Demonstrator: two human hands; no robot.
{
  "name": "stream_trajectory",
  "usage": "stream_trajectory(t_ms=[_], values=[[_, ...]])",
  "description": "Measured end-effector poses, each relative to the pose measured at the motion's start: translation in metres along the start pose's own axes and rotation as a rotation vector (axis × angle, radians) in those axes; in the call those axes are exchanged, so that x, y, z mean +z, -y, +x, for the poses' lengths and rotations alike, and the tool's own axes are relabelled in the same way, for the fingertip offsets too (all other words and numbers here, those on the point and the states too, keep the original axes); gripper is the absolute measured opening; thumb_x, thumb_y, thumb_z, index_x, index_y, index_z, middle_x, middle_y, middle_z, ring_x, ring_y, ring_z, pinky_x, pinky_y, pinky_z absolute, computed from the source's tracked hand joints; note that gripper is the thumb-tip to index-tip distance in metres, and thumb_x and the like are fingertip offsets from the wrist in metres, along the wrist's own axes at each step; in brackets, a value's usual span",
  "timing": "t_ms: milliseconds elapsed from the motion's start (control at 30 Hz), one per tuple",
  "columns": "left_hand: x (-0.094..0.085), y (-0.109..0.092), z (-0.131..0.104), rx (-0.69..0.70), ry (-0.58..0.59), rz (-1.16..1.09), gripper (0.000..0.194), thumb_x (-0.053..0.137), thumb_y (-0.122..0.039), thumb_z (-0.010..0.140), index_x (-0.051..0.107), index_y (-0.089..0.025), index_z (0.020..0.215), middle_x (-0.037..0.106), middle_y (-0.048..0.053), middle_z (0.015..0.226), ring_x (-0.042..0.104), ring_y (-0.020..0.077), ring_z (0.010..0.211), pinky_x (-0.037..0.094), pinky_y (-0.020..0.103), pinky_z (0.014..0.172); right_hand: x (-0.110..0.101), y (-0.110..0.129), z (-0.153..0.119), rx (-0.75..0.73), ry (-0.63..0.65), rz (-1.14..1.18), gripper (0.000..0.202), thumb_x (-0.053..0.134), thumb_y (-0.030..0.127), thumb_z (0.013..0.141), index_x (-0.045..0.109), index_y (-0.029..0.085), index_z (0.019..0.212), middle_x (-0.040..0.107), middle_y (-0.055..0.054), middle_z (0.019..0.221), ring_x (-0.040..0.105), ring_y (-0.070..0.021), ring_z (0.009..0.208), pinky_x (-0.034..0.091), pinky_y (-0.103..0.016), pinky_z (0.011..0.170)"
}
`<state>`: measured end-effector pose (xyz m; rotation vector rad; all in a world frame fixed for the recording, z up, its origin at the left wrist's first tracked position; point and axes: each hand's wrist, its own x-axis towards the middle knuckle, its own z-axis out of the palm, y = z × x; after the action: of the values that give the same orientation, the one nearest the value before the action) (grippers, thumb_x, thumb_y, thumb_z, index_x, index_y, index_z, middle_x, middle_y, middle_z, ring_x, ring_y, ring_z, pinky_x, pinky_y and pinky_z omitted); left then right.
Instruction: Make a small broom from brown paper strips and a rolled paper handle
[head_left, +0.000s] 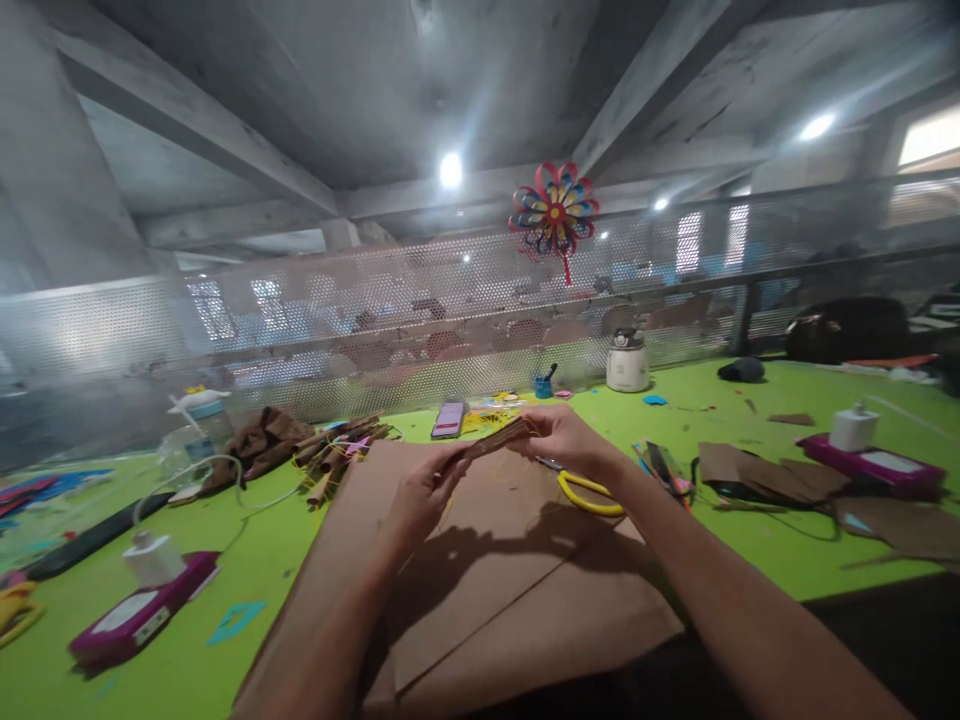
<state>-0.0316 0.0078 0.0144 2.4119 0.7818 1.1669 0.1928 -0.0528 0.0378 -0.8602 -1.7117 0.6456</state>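
Between both hands is a narrow strip of folded or rolled brown paper [498, 438], raised above a large brown paper sheet [495, 580]. My left hand [429, 492] pinches its left end, fingers closed. At the other end, the fingers of my right hand [564, 436] are closed on it, with a thin yellow strand near the fingertips. Yellow-handled scissors [589, 494] lie on the sheet under my right wrist, their blades partly hidden. Left of the sheet sits a pile of brown paper rolls [337, 455] with yellow strands around them.
A phone [448, 419] lies beyond the sheet on the green table [262, 560]. Purple power strips [142, 610] with white chargers stand on both sides, cables trailing. Brown paper scraps [772, 472] lie at right. A white jar [628, 362] stands near the perforated screen [420, 330].
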Motion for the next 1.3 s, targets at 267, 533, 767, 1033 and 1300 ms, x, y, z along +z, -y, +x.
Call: stream_trajectory(t_ms=[267,533,767,1033,1300], values=[[-0.042,-0.015,0.007,0.071,0.153,0.285,0.032,0.053,-0.037,0.083,0.066,-0.023,0.109,0.070,0.005,0.098,0.061,0.0171,0.084,0.046,0.028,0.075,0.007,0.003,-0.002,0.053,0.045,-0.074,0.028,0.059,0.038,0.080,0.066,0.011,0.084,0.043,0.005,0.052,0.031,-0.0060,0.045,0.023,-0.021,0.044],[-0.068,-0.042,0.024,-0.010,0.451,0.275,0.037,0.051,-0.041,0.084,0.065,-0.020,0.111,0.067,0.001,0.072,0.049,0.0100,0.056,0.036,0.021,0.055,0.009,0.013,-0.009,0.074,-0.013,0.059,0.041,0.066,0.038,0.074,0.063,0.014,0.107,0.040,0.007,0.052,0.028,-0.0065,0.045,0.019,-0.022,0.043],[-0.090,-0.058,0.059,-0.203,0.600,0.216,0.053,0.067,-0.036,0.072,0.059,-0.020,0.122,0.065,0.001,0.066,0.046,0.0119,0.051,0.037,0.026,0.053,-0.012,0.002,-0.006,0.011,-0.304,0.135,0.031,0.069,0.041,0.072,0.066,0.013,0.085,0.036,0.008,0.047,0.028,-0.0052,0.042,0.019,-0.022,0.041],[-0.118,-0.010,0.043,-0.391,0.490,0.070,0.031,0.063,-0.042,0.074,0.071,-0.015,0.087,0.064,0.006,0.065,0.052,0.0134,0.053,0.043,0.030,0.056,-0.049,-0.015,-0.002,-0.015,-0.419,0.286,0.028,0.073,0.040,0.070,0.062,0.016,0.080,0.031,0.011,0.041,0.025,-0.0048,0.037,0.020,-0.022,0.040],[-0.114,0.008,0.021,-0.561,0.515,-0.248,0.024,0.067,-0.037,0.070,0.066,-0.013,0.075,0.069,0.008,0.069,0.065,0.0191,0.065,0.051,0.038,0.069,-0.054,-0.028,-0.005,0.049,-0.376,0.279,0.030,0.074,0.040,0.068,0.063,0.015,0.080,0.032,0.010,0.043,0.024,-0.0044,0.037,0.018,-0.022,0.038]])
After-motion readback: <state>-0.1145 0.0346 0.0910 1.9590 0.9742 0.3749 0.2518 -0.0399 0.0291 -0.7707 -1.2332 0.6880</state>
